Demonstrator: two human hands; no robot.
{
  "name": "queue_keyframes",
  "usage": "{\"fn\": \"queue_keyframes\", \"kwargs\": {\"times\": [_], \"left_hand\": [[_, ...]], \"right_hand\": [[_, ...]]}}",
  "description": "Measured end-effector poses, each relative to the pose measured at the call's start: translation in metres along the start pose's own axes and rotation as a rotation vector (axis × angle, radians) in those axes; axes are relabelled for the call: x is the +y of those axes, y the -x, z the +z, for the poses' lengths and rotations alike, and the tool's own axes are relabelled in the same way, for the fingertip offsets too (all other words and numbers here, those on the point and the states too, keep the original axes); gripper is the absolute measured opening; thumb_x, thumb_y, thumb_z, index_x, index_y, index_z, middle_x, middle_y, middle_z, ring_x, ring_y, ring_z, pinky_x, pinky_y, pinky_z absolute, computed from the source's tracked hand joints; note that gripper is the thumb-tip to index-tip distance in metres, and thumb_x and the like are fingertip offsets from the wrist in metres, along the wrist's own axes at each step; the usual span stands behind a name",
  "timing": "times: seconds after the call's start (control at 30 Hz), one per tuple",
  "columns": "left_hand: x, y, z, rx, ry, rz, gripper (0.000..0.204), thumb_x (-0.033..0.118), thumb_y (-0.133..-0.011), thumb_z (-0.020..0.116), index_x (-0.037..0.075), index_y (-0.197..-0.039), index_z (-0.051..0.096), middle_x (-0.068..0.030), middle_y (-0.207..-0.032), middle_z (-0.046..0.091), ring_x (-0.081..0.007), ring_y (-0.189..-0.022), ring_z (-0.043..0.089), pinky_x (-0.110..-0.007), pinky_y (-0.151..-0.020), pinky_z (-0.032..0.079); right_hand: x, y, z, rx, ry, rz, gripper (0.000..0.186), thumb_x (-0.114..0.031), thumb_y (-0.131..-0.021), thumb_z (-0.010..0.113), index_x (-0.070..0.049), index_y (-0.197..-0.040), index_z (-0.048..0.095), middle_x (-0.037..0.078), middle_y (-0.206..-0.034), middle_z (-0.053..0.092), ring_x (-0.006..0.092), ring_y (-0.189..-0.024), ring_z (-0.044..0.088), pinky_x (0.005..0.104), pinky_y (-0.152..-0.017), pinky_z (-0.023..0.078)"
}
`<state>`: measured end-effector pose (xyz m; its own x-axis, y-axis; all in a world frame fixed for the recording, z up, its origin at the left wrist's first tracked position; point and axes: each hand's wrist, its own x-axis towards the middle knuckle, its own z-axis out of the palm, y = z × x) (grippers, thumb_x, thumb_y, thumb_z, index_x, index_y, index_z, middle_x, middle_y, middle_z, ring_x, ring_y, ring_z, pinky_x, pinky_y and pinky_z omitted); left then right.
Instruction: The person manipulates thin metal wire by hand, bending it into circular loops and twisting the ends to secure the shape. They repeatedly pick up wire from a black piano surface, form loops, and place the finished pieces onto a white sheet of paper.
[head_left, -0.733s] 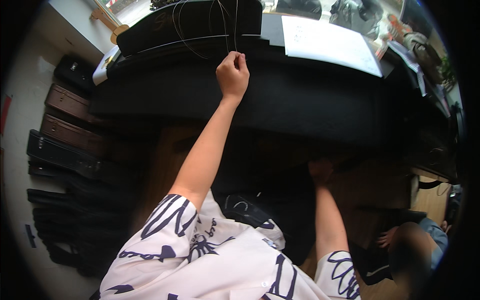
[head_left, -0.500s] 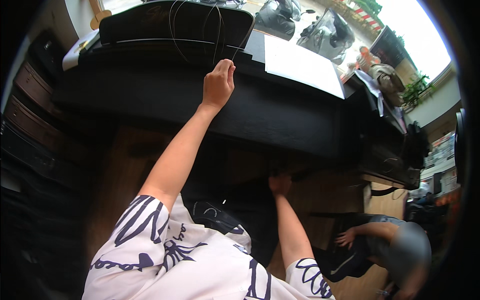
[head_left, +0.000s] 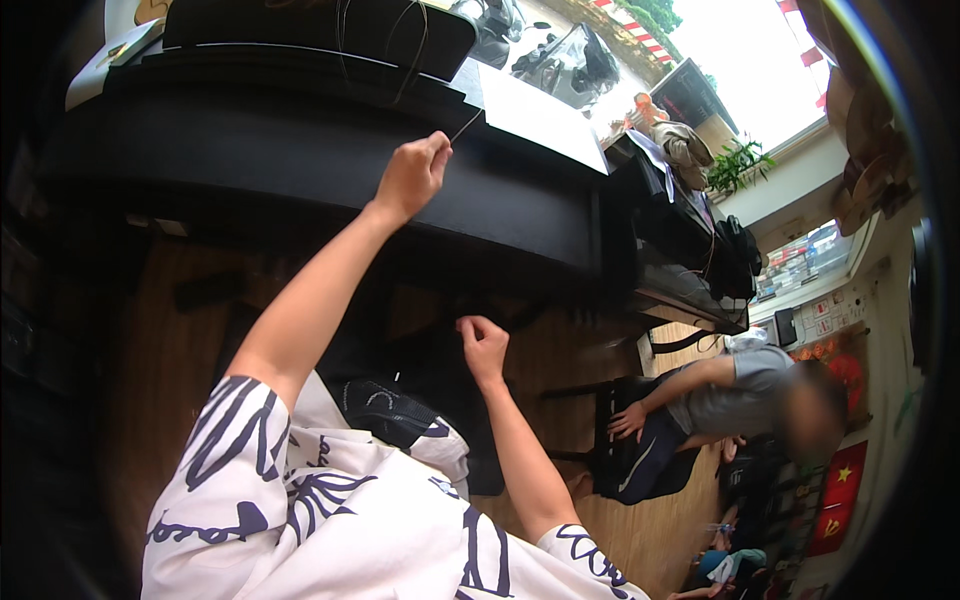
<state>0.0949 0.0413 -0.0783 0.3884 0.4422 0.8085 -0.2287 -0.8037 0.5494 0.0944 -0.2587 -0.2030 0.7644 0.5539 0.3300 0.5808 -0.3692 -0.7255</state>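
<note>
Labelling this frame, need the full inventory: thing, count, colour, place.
thread: one, thin, dark, running up from the left hand's pinch
table: one, black, top
case: one, black, on the table's far side
white sheet: one, on the table's right part
potted plant: one, green, by the window
co-worker: one, grey top, seated lower right
black fabric: one piece, under the right hand
left hand: raised, pinching the thread
right hand: closed on the black fabric

2 hands (head_left: pixel 412 172) (head_left: pixel 482 345), 1 thread (head_left: pixel 463 126), 1 white sheet (head_left: pixel 535 112), 1 co-worker (head_left: pixel 740 385).
</note>
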Motion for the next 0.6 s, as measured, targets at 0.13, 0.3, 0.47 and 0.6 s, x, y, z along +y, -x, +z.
{"fn": "queue_keyframes", "kwargs": {"times": [0.13,0.3,0.47,0.6], "left_hand": [[0.059,0.061,-0.012,-0.096,0.239,-0.152,0.003,0.002,-0.091,0.063,0.000,-0.090,0.062,-0.0188,-0.075,0.067,-0.0340,-0.070,0.070,-0.037,-0.060,0.052],[0.136,0.115,-0.032,-0.266,0.368,-0.044,0.005,-0.003,-0.085,0.062,-0.002,-0.090,0.063,-0.0211,-0.077,0.067,-0.0387,-0.070,0.067,-0.041,-0.061,0.052],[0.159,0.124,-0.049,-0.345,0.480,-0.083,0.005,0.002,-0.087,0.065,-0.002,-0.089,0.067,-0.0185,-0.085,0.071,-0.0341,-0.072,0.069,-0.039,-0.064,0.055],[0.162,0.114,-0.063,-0.373,0.506,-0.055,0.007,0.000,-0.087,0.069,-0.002,-0.093,0.073,-0.0132,-0.089,0.074,-0.0202,-0.070,0.071,-0.028,-0.058,0.055]], "right_hand": [[-0.094,-0.025,-0.014,0.192,-0.308,-0.129,0.018,-0.009,-0.096,0.056,0.002,-0.099,0.070,0.009,-0.086,0.070,0.0149,-0.077,0.067,0.0280,-0.070,0.052],[-0.140,-0.045,-0.025,0.045,-0.667,0.027,0.035,-0.021,-0.107,0.046,0.006,-0.111,0.067,0.014,-0.109,0.071,0.0165,-0.097,0.065,0.0290,-0.090,0.050],[-0.159,-0.025,-0.053,0.006,-0.643,-0.078,0.040,-0.024,-0.110,0.042,0.004,-0.094,0.065,0.012,-0.099,0.071,0.0159,-0.091,0.065,0.0297,-0.086,0.052],[-0.167,-0.013,-0.086,0.000,-0.530,-0.267,0.042,-0.025,-0.110,0.040,0.003,-0.088,0.062,0.013,-0.093,0.070,0.0180,-0.088,0.065,0.0312,-0.084,0.052]]}}
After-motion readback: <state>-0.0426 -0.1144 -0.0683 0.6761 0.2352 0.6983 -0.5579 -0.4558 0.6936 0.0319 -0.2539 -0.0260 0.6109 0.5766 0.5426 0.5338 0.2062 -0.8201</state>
